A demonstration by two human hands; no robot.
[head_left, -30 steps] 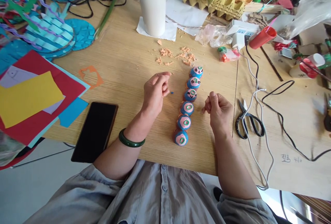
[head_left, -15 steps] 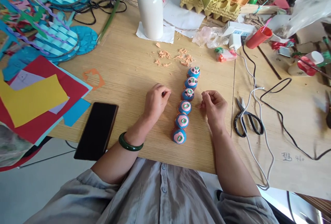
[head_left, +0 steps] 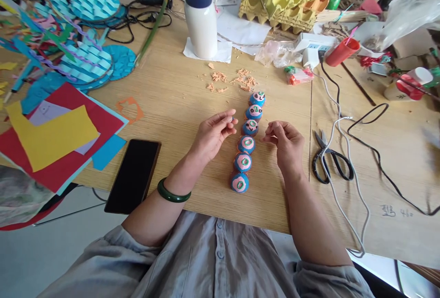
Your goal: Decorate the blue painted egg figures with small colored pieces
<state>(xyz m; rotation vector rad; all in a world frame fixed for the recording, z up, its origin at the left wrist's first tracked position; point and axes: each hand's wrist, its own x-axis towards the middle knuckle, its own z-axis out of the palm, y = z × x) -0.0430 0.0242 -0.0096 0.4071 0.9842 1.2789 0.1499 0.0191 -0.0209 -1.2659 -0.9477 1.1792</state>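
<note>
A row of small blue domes [head_left: 247,143] runs away from me on the table, each topped with a pink patch and a green ring. Black marks show on the far three; the near three have none. My left hand [head_left: 215,135] hovers just left of the row, thumb and fingers pinched, with a tiny dark bit at the fingertips too small to name. On the other side, close to the row but apart from it, my right hand [head_left: 286,140] is closed in a pinch; whatever its fingertips hold is hidden.
Orange shavings [head_left: 245,79] lie beyond the row, before a white bottle [head_left: 201,27]. Scissors [head_left: 332,160] and a white cable [head_left: 338,197] lie right. A phone [head_left: 132,176] and coloured paper [head_left: 62,137] are left. Yellow egg trays [head_left: 292,0] stand at the back.
My left hand has turned and its fingers have stretched forward, nearer the row. My right hand keeps its pinch almost in place. The view has shifted slightly.
</note>
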